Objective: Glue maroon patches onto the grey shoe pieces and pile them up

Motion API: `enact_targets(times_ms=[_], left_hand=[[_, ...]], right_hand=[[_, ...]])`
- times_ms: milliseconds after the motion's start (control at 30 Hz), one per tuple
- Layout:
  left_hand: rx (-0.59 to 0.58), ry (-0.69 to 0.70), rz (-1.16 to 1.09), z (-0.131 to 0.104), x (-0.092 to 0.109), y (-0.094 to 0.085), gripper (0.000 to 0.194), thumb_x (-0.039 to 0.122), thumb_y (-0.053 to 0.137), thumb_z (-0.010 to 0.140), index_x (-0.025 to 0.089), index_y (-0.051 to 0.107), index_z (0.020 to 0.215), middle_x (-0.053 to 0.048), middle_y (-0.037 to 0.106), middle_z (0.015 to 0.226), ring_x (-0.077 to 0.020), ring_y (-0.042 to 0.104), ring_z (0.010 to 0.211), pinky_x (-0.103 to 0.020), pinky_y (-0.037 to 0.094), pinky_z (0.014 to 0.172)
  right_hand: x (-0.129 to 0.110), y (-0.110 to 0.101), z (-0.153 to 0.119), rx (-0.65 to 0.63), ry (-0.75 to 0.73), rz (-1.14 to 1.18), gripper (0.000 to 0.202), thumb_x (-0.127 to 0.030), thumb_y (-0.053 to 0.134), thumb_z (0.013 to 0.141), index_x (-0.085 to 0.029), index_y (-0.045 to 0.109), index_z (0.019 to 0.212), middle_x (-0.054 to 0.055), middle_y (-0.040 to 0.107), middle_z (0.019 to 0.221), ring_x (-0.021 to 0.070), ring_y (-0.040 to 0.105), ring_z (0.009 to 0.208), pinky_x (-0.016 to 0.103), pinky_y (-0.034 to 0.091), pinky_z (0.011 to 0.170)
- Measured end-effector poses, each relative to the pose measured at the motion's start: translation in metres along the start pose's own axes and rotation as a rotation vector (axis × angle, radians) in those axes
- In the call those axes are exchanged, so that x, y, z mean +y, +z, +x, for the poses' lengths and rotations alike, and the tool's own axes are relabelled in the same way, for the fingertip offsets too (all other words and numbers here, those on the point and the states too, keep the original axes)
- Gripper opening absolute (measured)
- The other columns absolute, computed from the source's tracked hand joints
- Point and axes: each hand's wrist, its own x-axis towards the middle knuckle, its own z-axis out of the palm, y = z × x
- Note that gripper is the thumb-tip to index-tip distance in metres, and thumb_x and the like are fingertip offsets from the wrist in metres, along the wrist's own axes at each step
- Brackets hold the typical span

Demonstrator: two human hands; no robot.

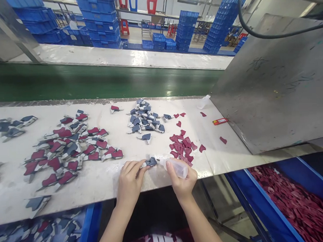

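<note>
My left hand pinches a small blue-grey and white part over the front edge of the white worktop. In my right hand is a translucent squeeze bottle, tilted so that its nozzle points at that part. Behind the hands lies a pile of blue-grey and white parts. Loose dark red pieces are heaped just beyond the bottle. To the left spreads a larger pile of parts, many with dark red tops.
A blue bin of red pieces stands at the lower right, another of blue-grey parts at the lower left. A metal panel bounds the worktop's right side. Behind runs a green conveyor belt. A small red and yellow object lies near the panel.
</note>
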Motion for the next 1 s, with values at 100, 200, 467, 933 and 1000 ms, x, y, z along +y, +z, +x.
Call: enact_targets(times_ms=[100, 200, 467, 933, 1000], left_hand=[[0.006, 0.001, -0.001, 0.001, 0.0, 0.001, 0.016, 0.025, 0.064, 0.091, 0.017, 0.07, 0.104, -0.005, 0.071, 0.086, -0.0208, 0.06, 0.081, -0.035, 0.05, 0.075], [0.012, 0.004, -0.001, 0.001, 0.0, 0.001, 0.017, 0.026, 0.064, 0.091, 0.016, 0.07, 0.103, -0.005, 0.071, 0.084, -0.0209, 0.06, 0.08, -0.035, 0.05, 0.074], [-0.005, -0.03, -0.009, 0.0, 0.0, 0.001, 0.018, 0.027, 0.064, 0.091, 0.017, 0.072, 0.103, -0.005, 0.072, 0.087, -0.0207, 0.061, 0.082, -0.035, 0.05, 0.076], [-0.016, -0.021, -0.007, -0.001, -0.001, 0.001, 0.019, 0.024, 0.057, 0.095, 0.018, 0.07, 0.107, -0.006, 0.072, 0.088, -0.0212, 0.061, 0.083, -0.036, 0.051, 0.076], [-0.017, -0.023, -0.008, -0.001, 0.0, 0.001, 0.019, 0.024, 0.058, 0.094, 0.017, 0.07, 0.107, -0.006, 0.072, 0.088, -0.0212, 0.061, 0.082, -0.036, 0.051, 0.076]], right_hand=[[0.0, -0.001, -0.001, 0.024, 0.012, 0.013, 0.009, -0.022, 0.074, 0.08, -0.015, 0.073, 0.086, 0.005, 0.073, 0.073, 0.0196, 0.069, 0.06, 0.03, 0.056, 0.057], [0.0, -0.002, -0.003, 0.043, 0.026, 0.037, 0.008, -0.022, 0.074, 0.08, -0.016, 0.073, 0.084, 0.005, 0.073, 0.073, 0.0199, 0.069, 0.061, 0.03, 0.055, 0.058], [0.004, -0.005, -0.005, 0.055, 0.079, 0.108, 0.007, -0.023, 0.073, 0.08, -0.016, 0.073, 0.081, 0.004, 0.072, 0.071, 0.0198, 0.068, 0.063, 0.03, 0.053, 0.058], [-0.011, 0.014, -0.007, 0.008, 0.172, 0.094, 0.018, -0.033, 0.075, 0.077, -0.015, 0.074, 0.081, 0.006, 0.075, 0.072, 0.0205, 0.07, 0.061, 0.029, 0.057, 0.055], [-0.011, 0.014, -0.006, 0.0, 0.166, 0.091, 0.018, -0.032, 0.075, 0.078, -0.015, 0.074, 0.081, 0.006, 0.075, 0.072, 0.0203, 0.071, 0.061, 0.029, 0.057, 0.056]])
